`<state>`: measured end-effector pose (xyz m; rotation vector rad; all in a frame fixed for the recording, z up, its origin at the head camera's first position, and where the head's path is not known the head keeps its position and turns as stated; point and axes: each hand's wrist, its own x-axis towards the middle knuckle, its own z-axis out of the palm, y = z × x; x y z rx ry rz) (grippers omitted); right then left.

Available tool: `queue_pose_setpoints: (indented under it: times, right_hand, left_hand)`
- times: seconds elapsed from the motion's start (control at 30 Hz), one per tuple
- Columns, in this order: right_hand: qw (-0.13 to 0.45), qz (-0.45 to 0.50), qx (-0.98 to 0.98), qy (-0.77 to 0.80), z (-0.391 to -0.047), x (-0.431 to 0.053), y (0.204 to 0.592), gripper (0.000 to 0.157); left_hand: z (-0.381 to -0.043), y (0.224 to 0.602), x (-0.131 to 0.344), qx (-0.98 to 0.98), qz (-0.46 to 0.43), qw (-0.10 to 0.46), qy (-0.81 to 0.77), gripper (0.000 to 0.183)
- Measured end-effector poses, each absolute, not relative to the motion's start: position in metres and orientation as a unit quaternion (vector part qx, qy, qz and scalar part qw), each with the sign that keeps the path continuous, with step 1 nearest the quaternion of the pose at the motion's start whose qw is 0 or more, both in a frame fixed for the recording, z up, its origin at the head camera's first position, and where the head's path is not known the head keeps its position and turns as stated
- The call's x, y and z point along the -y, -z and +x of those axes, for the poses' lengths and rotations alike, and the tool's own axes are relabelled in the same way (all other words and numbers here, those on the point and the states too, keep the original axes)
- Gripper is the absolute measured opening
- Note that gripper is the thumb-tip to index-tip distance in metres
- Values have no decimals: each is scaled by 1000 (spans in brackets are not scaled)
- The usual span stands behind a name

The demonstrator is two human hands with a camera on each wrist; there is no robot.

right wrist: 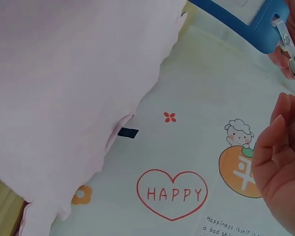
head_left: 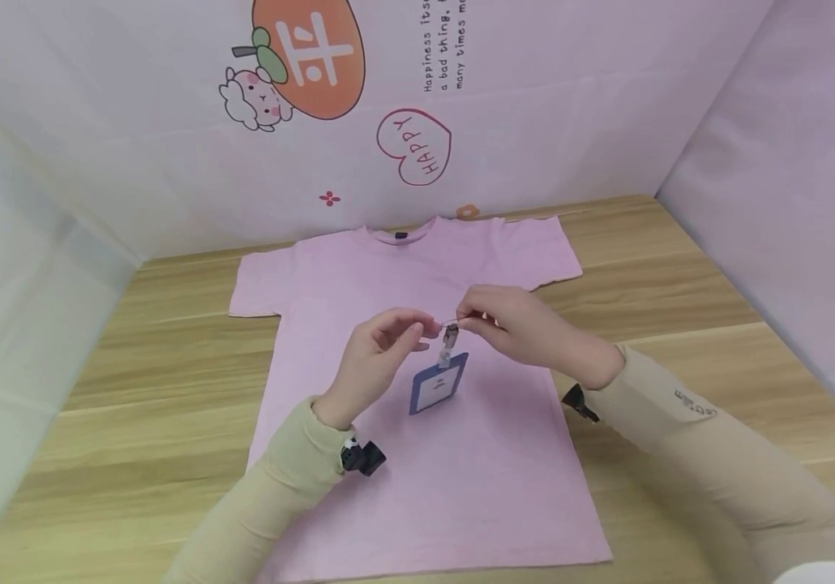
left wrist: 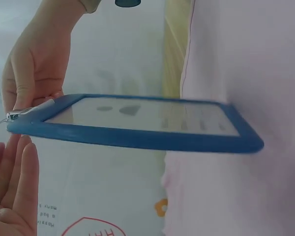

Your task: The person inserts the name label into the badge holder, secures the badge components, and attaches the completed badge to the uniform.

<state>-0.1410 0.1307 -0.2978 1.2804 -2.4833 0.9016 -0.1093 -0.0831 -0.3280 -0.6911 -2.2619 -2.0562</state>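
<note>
A blue-framed badge holder hangs upright above a pink T-shirt from a clear strap and metal clip. A thin wire pin stands out at the clip's top. With thumb and fingertips, my right hand pinches the pin end of the clip. My left hand is just left of it, fingertips right at the pin, thumb and fingers apart. In the left wrist view the badge holder extends from the right hand, with the left fingers loosely extended below. The clip shows at the right wrist view's edge.
The T-shirt lies flat on a wood-grain table, its collar toward the back wall. A printed cloth with a heart and an orange cartoon covers that wall. White cloth walls stand at both sides.
</note>
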Motion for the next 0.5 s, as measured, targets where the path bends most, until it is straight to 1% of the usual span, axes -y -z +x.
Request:
queue_pose_setpoints:
  times: [0.17,0.3,0.4,0.5]
  right_hand:
    - [51,396,857,-325,-138,-127,290,9]
    - [12,360,869,-338,-134,-124,285,11]
    - [-10,338,879,-338,-131,-122,283,12]
    - [-24,322,886,-333,-129,-120,282,12]
  left_hand:
    - [-107,328,80,723,-223,18,654,21]
    - [-105,329,77,719,-222,17,659,22]
    - [-105,331,74,719,-220,15,659,22]
    - [-105,333,72,728,-214,24,651,21]
